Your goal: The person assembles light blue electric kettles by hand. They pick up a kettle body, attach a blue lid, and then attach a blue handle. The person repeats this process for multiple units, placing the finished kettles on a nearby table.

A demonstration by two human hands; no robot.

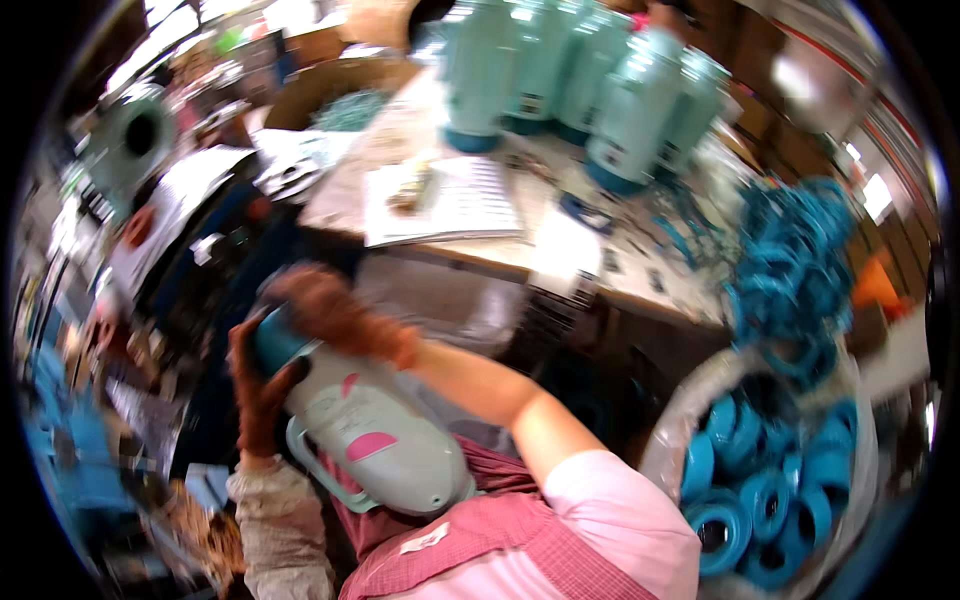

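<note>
A pale green plastic jug (370, 425) with a side handle and pink patches lies tilted against my apron, its neck end pointing up and left. A teal cap or collar (275, 342) sits at that end. My left hand (257, 385), in a brown glove, wraps round the teal part from the left, thumb on the near side. Over the top of the same part curls my right hand (325, 310), also gloved and blurred by motion. Its fingertips are partly hidden.
Several translucent green containers with teal bases (640, 110) stand on the worktable (335, 205), behind a paper sheet (465, 200). A lined bin (660, 450) of teal rings is at right, below a hanging bundle of teal strips (795, 250). Machinery (180, 230) stands left.
</note>
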